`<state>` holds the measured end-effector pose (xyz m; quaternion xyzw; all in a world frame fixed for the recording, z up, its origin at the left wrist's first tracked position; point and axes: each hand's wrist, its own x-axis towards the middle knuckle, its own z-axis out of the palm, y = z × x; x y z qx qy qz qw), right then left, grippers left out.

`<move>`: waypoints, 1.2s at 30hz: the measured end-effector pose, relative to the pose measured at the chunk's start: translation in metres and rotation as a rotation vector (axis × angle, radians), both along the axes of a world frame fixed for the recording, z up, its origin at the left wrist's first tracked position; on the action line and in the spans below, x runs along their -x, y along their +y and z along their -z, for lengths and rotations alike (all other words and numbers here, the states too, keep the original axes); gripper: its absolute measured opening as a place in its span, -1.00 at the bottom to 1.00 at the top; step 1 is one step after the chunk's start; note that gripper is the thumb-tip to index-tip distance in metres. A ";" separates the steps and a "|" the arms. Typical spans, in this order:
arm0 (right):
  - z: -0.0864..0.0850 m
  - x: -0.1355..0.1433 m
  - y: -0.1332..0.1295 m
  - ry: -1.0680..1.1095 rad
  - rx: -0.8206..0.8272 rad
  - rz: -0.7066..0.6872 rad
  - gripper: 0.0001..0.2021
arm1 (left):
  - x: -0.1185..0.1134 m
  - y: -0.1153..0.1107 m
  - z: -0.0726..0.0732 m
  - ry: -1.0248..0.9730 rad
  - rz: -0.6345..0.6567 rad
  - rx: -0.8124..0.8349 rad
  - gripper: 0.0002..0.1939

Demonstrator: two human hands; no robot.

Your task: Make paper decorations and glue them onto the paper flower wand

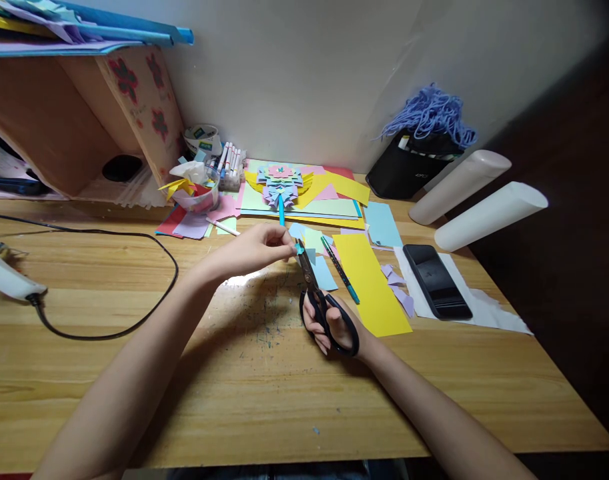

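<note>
My left hand point(265, 248) pinches a small teal piece of paper point(299, 249) between thumb and fingers, above the table. Black-handled scissors point(308, 272) are in my right hand point(329, 323), with fingers through the handle loops. The scissor tips touch or overlap the teal piece; I cannot tell how far they cut in. Beyond my hands lies a layered paper craft point(280, 185) in purple, pink and yellow, with a blue strip point(281, 211) hanging below it. Beside the scissors are a green pen point(340, 270) and a long yellow sheet point(371, 283).
At the right are a phone point(437, 280), two white rolls point(490, 217) and a black holder point(399, 167) with blue yarn. A cardboard box point(139, 120), a scrap-filled cup point(197, 197) and markers point(230, 160) stand back left. A corded glue gun point(9, 275) lies far left.
</note>
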<state>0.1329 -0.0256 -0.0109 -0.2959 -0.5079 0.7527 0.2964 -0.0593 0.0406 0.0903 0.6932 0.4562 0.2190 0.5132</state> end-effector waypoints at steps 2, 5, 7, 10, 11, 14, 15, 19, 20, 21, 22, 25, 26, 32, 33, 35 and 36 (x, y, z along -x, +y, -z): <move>-0.003 0.001 0.000 -0.012 0.006 0.002 -0.36 | 0.000 0.000 0.000 0.008 0.001 -0.003 -0.87; -0.007 0.002 0.000 -0.024 0.023 0.007 -0.35 | 0.000 -0.001 -0.001 0.022 -0.001 -0.015 -0.87; -0.010 0.002 0.000 -0.029 0.030 0.015 -0.35 | 0.001 -0.001 -0.001 0.037 -0.001 -0.021 -0.86; -0.012 0.003 -0.001 -0.031 0.036 0.024 -0.35 | 0.003 0.001 0.001 0.048 -0.001 -0.039 -0.88; -0.013 0.003 -0.001 -0.034 0.032 0.024 -0.36 | 0.005 0.001 0.002 0.047 0.003 -0.050 -0.88; -0.012 0.003 0.000 -0.054 0.001 0.021 -0.37 | 0.008 0.003 0.005 0.044 0.013 -0.086 -0.88; -0.011 0.002 0.000 -0.063 -0.010 0.020 -0.37 | 0.009 0.003 0.006 0.050 0.013 -0.096 -0.87; -0.008 0.000 0.000 -0.095 -0.052 0.005 -0.38 | 0.012 0.003 0.005 0.095 0.012 -0.120 -0.86; -0.007 -0.001 0.000 -0.100 -0.062 0.002 -0.38 | 0.013 0.003 0.004 0.106 0.013 -0.124 -0.86; -0.006 -0.001 0.000 -0.102 -0.069 0.000 -0.39 | 0.014 0.002 0.004 0.111 0.014 -0.128 -0.86; -0.005 -0.002 0.001 -0.103 -0.074 0.000 -0.39 | 0.015 0.003 0.003 0.113 0.014 -0.130 -0.85; 0.000 -0.001 0.001 -0.070 -0.063 0.016 -0.41 | 0.017 0.003 0.002 0.095 0.004 -0.130 -0.84; 0.001 0.000 0.001 -0.029 -0.042 0.007 -0.40 | 0.017 0.004 0.001 0.085 -0.007 -0.124 -0.83; -0.014 0.000 0.005 0.393 0.057 -0.052 -0.28 | 0.019 0.001 -0.006 -0.026 -0.104 -0.089 -0.82; -0.019 -0.001 0.007 0.401 0.038 -0.006 -0.30 | 0.018 -0.001 -0.008 -0.041 -0.111 -0.084 -0.81; -0.028 -0.005 0.012 0.344 -0.037 0.138 -0.43 | 0.013 -0.005 -0.011 -0.062 -0.110 -0.065 -0.80; -0.030 -0.007 0.015 0.284 -0.088 0.235 -0.51 | 0.009 -0.008 -0.012 -0.066 -0.098 -0.054 -0.80</move>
